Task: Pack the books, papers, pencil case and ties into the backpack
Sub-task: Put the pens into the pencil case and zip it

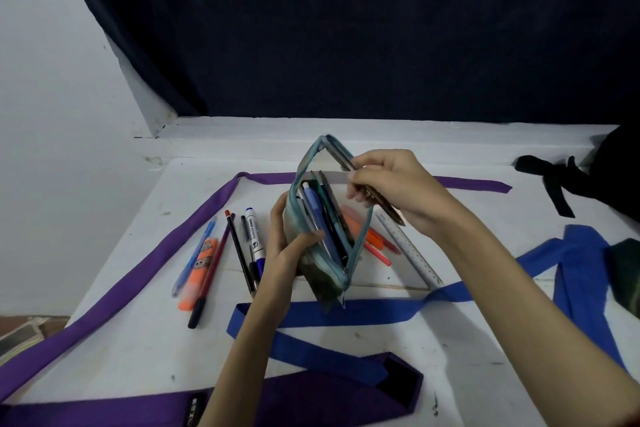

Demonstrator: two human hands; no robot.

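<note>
The pencil case (323, 229) is up in the air above the white table (138, 340), tipped on its end with its zip open. Some pens already stand inside it.

What could go wrong? The case is tilted, so the pens inside could slide out if it tips more. The dark pen (367, 184) might also catch on the zip edge and miss the hole. Many things still lie loose, so some could be forgotten.

The left hand (284, 250) holds the case from its left side, fingers curled round the low part, thumb on the edge. The right hand (394, 191) is just right of the case's top. Its fingers pinch the dark pen, which slants across the open mouth, its top end touching the far tip of the case.

Left of the case lie an orange highlighter (197, 274), a white marker (256, 236) and more pens. Right of the case is a ruler (408, 250). A blue tie (346, 314) runs under the case. A purple tie (114, 288) loops round the left side. Far right of the case is a dark bag (620, 177), maybe the backpack.
</note>
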